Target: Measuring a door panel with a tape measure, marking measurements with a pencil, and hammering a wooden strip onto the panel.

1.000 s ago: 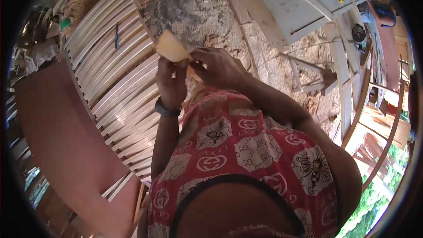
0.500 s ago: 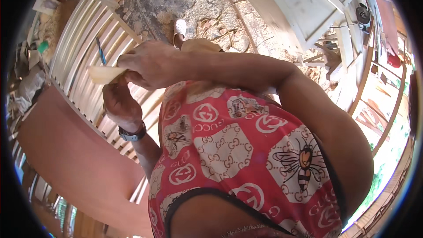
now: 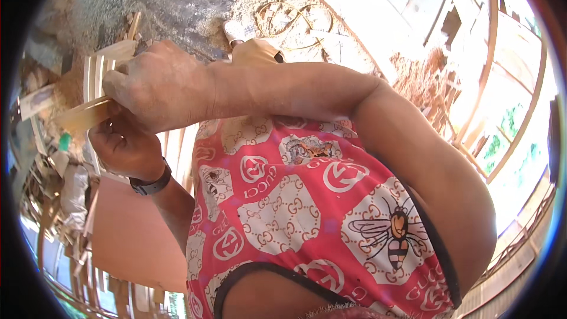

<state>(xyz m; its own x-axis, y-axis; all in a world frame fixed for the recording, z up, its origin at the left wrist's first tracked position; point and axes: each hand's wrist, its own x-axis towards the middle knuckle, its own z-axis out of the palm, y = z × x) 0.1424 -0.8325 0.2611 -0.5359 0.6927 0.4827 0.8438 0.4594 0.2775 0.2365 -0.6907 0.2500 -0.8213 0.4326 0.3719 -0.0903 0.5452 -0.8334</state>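
Observation:
A thin, pale tan sheet (image 3: 85, 116) with a folded or doubled edge sticks out to the left from between my two hands. My right hand (image 3: 160, 87) reaches across from the right and closes over its upper edge. Just below, my left hand (image 3: 127, 146), with a dark watch (image 3: 151, 184) on the wrist, has its fingers curled against the sheet's underside. The fingertips are partly hidden. Behind the hands are the pale wooden slats (image 3: 94, 80) of a slatted frame, mostly covered by my arms.
A smooth reddish-brown panel (image 3: 139, 230) lies below my left forearm. Wood scraps and a crumpled whitish bag (image 3: 75, 192) are at the left. A yellowish cable (image 3: 289, 20) coils on the shaving-strewn floor. Reddish shavings (image 3: 425, 80) and timber lie at the right.
The view has shifted, and both hands with the sheet appear farther left. The sheet now looks narrower, seen more edge-on. The blue pen-like thing on the slats is out of sight.

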